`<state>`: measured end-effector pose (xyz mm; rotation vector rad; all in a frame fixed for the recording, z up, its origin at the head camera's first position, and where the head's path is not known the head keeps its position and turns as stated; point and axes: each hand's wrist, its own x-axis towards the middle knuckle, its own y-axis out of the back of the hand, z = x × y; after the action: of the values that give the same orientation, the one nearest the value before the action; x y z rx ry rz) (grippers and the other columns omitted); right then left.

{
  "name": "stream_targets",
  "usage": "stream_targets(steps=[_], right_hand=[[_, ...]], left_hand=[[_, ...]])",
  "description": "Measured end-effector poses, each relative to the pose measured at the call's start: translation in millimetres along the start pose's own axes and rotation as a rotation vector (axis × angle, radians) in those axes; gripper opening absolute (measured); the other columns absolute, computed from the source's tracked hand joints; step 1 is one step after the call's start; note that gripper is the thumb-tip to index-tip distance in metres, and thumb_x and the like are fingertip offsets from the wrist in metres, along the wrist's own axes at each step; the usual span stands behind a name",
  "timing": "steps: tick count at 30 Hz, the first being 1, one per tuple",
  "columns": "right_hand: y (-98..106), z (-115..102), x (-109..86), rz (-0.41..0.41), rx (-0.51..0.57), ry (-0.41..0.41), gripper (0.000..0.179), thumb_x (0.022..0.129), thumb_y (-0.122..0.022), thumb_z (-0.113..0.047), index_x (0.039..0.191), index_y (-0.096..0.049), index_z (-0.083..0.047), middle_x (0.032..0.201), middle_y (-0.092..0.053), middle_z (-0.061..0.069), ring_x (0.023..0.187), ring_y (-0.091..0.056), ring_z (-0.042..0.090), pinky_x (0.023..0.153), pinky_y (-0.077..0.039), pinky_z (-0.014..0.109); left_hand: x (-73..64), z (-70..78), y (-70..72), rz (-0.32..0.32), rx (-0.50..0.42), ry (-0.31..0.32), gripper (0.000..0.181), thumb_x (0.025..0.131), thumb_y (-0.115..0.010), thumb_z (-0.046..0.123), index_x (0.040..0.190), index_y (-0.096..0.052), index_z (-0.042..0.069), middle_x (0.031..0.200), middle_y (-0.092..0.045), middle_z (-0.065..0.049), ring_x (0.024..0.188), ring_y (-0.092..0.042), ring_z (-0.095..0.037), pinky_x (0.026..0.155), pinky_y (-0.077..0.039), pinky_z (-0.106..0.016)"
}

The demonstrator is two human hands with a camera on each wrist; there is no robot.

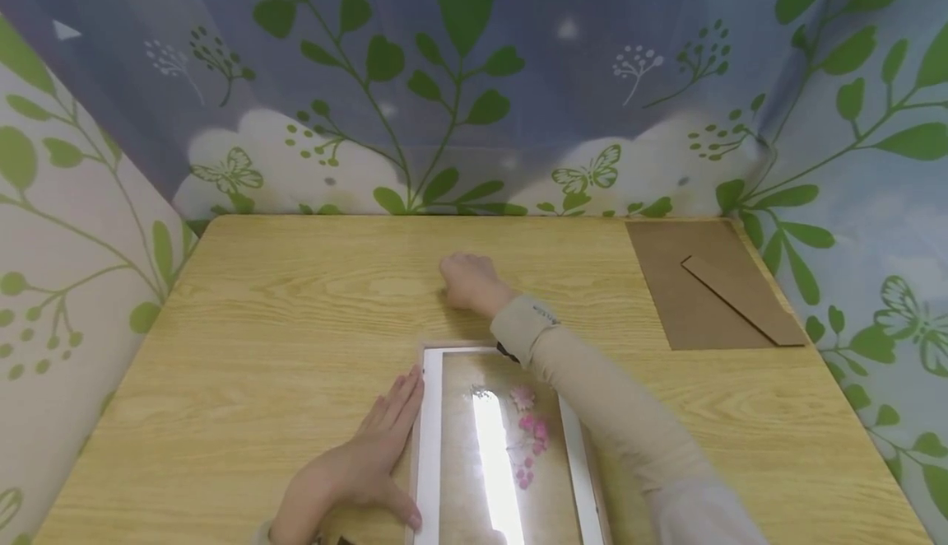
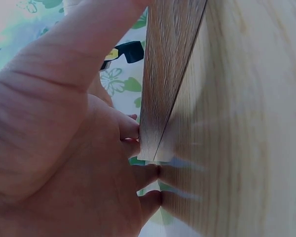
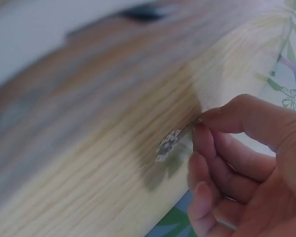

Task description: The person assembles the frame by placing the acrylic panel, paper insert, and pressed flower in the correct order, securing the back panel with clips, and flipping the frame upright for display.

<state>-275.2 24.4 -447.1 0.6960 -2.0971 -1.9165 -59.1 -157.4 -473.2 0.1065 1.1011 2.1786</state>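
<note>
A picture frame (image 1: 431, 446) with a white inner border lies on the table, its clear pane showing pink flowers (image 1: 533, 430) and a bright light reflection. My left hand (image 1: 363, 463) rests along the frame's left side, fingers extended; in the left wrist view they touch near the wooden side (image 2: 170, 74). Beyond the far edge of the frame, my right hand (image 1: 474, 283) is low over the table. Between thumb and index finger it pinches the thin stem of a small whitish flower sprig (image 3: 168, 144), seen in the right wrist view. The head view hides this sprig.
A brown backing board (image 1: 659, 281) lies at the table's far right, with a narrow stand leg (image 1: 741, 302) on it. Leaf-patterned curtains (image 1: 459, 76) surround the wood-grain table (image 1: 296, 298). My right forearm crosses the frame's right side.
</note>
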Motion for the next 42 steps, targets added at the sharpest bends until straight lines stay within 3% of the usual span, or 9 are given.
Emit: stream_targets(steps=[11, 17, 24, 28, 32, 35, 39, 42], right_hand=[[2.0, 3.1, -4.4, 0.012, 0.011, 0.0, 0.006, 0.087, -0.069, -0.007, 0.087, -0.063, -0.007, 0.086, -0.062, 0.006, 0.069, -0.05, 0.017, 0.059, -0.047, 0.032], [3.2, 3.8, -4.0, -0.018, 0.043, -0.019, 0.015, 0.083, -0.076, -0.008, 0.086, -0.061, -0.009, 0.085, -0.062, 0.004, 0.07, -0.051, 0.017, 0.059, -0.046, 0.03], [6.2, 8.4, -4.2, -0.075, 0.117, -0.059, 0.015, 0.083, -0.072, -0.009, 0.092, -0.06, -0.006, 0.093, -0.062, 0.007, 0.076, -0.054, 0.02, 0.061, -0.048, 0.031], [7.8, 12.5, -4.1, -0.108, 0.194, -0.053, 0.012, 0.084, -0.073, -0.007, 0.083, -0.06, -0.006, 0.082, -0.063, 0.006, 0.067, -0.054, 0.017, 0.058, -0.049, 0.028], [8.2, 17.7, -2.8, -0.132, 0.296, -0.05, 0.03, 0.076, -0.075, 0.001, 0.06, -0.053, -0.011, 0.057, -0.056, 0.001, 0.049, -0.048, 0.012, 0.048, -0.045, 0.024], [9.1, 21.2, -2.3, -0.139, 0.351, -0.048, 0.041, 0.072, -0.07, 0.007, 0.049, -0.043, -0.014, 0.046, -0.044, -0.003, 0.041, -0.038, 0.01, 0.041, -0.036, 0.022], [12.1, 23.8, -3.6, -0.15, 0.391, -0.041, 0.042, 0.068, -0.063, 0.009, 0.045, -0.038, -0.016, 0.042, -0.033, -0.005, 0.039, -0.026, 0.009, 0.039, -0.024, 0.022], [15.0, 24.8, -5.8, -0.156, 0.413, -0.03, 0.041, 0.068, -0.061, 0.01, 0.045, -0.038, -0.016, 0.042, -0.031, -0.005, 0.04, -0.023, 0.008, 0.04, -0.022, 0.022]], left_hand=[[-1.4, 2.1, 0.9, 0.002, -0.016, -0.004, 0.157, 0.049, -0.09, 0.057, 0.156, 0.011, 0.002, 0.164, 0.018, -0.014, 0.149, 0.013, -0.035, 0.119, 0.0, -0.055], [-1.5, 1.9, 1.4, 0.001, -0.008, 0.006, 0.158, 0.049, -0.091, 0.056, 0.156, 0.013, 0.005, 0.163, 0.021, -0.011, 0.149, 0.014, -0.033, 0.119, 0.001, -0.053], [-2.0, 2.9, 2.0, -0.002, -0.015, 0.013, 0.158, 0.049, -0.091, 0.055, 0.156, 0.014, 0.005, 0.163, 0.021, -0.011, 0.149, 0.015, -0.033, 0.119, 0.001, -0.053], [-1.7, 2.3, 1.7, -0.004, -0.013, 0.014, 0.158, 0.049, -0.091, 0.056, 0.156, 0.015, 0.006, 0.163, 0.022, -0.01, 0.149, 0.015, -0.032, 0.119, 0.001, -0.053], [-2.0, 1.6, 1.9, -0.003, -0.017, 0.015, 0.158, 0.049, -0.09, 0.056, 0.156, 0.015, 0.006, 0.163, 0.022, -0.01, 0.149, 0.015, -0.033, 0.119, 0.001, -0.054], [-2.3, 1.6, 2.3, -0.004, -0.017, 0.016, 0.158, 0.049, -0.09, 0.057, 0.156, 0.014, 0.006, 0.163, 0.021, -0.01, 0.149, 0.015, -0.033, 0.119, 0.001, -0.054], [-2.0, 1.3, 2.4, -0.005, -0.012, 0.017, 0.158, 0.049, -0.09, 0.058, 0.156, 0.013, 0.005, 0.163, 0.021, -0.011, 0.149, 0.015, -0.033, 0.119, 0.0, -0.053], [-1.7, 1.0, 2.4, -0.005, -0.009, 0.015, 0.158, 0.049, -0.09, 0.058, 0.156, 0.014, 0.005, 0.163, 0.021, -0.011, 0.149, 0.015, -0.033, 0.119, 0.0, -0.053]])
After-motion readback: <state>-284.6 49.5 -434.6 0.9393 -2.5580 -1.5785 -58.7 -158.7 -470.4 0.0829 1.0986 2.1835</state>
